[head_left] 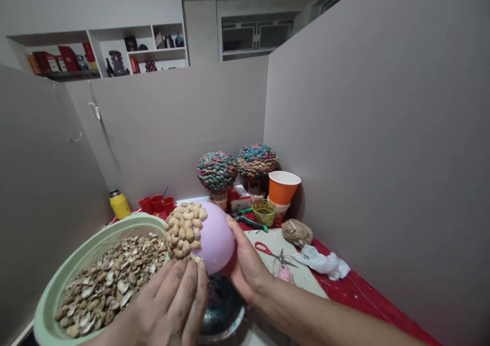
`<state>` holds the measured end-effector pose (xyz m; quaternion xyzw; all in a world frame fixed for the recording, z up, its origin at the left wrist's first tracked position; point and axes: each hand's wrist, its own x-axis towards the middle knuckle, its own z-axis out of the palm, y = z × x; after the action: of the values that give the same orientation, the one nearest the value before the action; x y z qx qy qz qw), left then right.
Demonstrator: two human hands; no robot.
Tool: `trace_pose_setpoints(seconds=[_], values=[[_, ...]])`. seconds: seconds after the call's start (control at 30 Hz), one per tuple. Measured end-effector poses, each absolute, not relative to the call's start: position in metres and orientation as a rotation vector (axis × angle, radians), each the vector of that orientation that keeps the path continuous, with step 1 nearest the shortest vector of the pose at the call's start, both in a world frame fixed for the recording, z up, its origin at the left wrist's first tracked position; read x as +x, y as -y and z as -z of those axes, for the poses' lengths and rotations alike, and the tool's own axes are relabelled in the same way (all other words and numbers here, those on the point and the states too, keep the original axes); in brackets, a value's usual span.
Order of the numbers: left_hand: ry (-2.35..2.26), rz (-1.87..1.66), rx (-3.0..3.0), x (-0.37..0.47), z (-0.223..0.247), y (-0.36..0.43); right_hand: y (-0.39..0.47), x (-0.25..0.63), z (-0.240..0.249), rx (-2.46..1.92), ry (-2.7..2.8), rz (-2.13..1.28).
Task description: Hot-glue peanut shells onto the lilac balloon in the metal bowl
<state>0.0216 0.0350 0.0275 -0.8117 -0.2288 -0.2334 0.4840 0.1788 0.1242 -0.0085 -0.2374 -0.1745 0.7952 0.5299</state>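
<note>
A purple balloon [216, 239] has its left side covered with peanut shells [186, 228]. My right hand [245, 259] holds the balloon from its right side, thumb on top. At the lower left edge of the shell patch, the fingertips of my left hand [168, 300] are pressed together around a peanut shell, touching the balloon. Left of it, a green basket [48, 295] holds loose shell pieces [111, 279]. Below the balloon is a dark, shiny round object [222, 305], partly hidden by my hands.
Behind stand two multicoloured balls on stands [217, 171], orange cup [283, 188], yellow-green bowl [263, 212], red cups [156, 203] and yellow bottle [120, 205]. Right are red scissors [268, 250], twine [297, 232] and white tissue [323, 262]. Grey panels [367, 147] enclose the table.
</note>
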Motion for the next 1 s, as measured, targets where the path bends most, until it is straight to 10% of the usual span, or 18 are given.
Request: trace_pose_setpoints(seconds=[1.0], values=[[0.774, 0.446, -1.947, 0.023, -0.017, -0.035, -0.124, 0.177, 0.021, -0.497, 0.403, -1.946]])
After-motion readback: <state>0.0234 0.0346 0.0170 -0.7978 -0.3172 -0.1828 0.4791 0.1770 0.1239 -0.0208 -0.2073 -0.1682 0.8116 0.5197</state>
